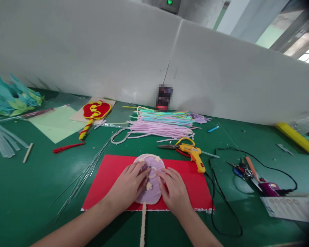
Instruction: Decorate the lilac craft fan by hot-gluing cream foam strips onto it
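A round lilac fan (157,195) made of pipe cleaners lies on a red sheet (103,181), with small cream flowers (149,186) on its face. Its twisted cream handle (143,223) points toward me. A thin cream curl of pipe cleaner (152,172) rests at the fan's middle, between my fingertips. From the left, my left hand (130,183) lies over the fan with its fingers bent and closed at the curl. My right hand (175,190) covers the right edge, thumb and forefinger drawn together near the curl's other end. Their fingertips partly hide the fan's face.
Beyond the sheet lie bundled pipe cleaners (162,127) and a yellow glue gun (193,152) with a black cord (225,199). Scissors (243,171) are at right. Thin wires (89,171) and a red-and-yellow fan (97,110) lie left. A white partition (92,51) bounds the back.
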{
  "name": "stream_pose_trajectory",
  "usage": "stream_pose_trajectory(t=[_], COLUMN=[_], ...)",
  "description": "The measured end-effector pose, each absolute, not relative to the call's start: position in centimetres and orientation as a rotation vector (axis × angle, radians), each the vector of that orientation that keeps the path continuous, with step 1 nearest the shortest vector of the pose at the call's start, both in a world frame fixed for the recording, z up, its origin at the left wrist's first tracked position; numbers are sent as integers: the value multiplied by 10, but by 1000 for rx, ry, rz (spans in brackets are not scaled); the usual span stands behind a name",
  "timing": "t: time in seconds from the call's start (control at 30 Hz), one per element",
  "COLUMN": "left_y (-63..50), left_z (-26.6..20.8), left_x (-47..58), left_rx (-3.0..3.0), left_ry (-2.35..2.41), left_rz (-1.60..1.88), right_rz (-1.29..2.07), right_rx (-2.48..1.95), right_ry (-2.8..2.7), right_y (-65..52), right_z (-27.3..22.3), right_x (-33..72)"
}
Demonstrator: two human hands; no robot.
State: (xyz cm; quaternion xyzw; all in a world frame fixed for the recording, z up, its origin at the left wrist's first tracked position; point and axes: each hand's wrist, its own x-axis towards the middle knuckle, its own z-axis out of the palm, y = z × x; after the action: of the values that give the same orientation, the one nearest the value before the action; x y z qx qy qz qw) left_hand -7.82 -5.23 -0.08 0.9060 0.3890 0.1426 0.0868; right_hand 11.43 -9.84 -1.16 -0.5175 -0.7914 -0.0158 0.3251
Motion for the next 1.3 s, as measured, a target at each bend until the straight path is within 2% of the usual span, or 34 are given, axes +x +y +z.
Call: stream_pose_trajectory(t=[0.27, 0.53, 0.73, 0.97, 1.3], left_y=[-51, -74, -92, -77, -44], left_z=[-2, 10, 30, 39, 8], left_x=[-79, -64, -9, 71, 163], left_rx=[2535, 2187, 2039, 1799, 1601], left_ry=[1222, 1372, 1267, 1223, 1388], left_rz=[534, 844, 684, 496, 275], right_rz=[49, -91, -49, 89, 106], right_rx=[-1507, -1787, -1849, -1793, -1746], right_ry=[-1821, -1332, -1252, -1270, -1288], right_y=[-104, -118, -133, -145, -146], right_z=[-6, -2, -13, -31, -29], right_x=[125, 219, 281, 300, 300])
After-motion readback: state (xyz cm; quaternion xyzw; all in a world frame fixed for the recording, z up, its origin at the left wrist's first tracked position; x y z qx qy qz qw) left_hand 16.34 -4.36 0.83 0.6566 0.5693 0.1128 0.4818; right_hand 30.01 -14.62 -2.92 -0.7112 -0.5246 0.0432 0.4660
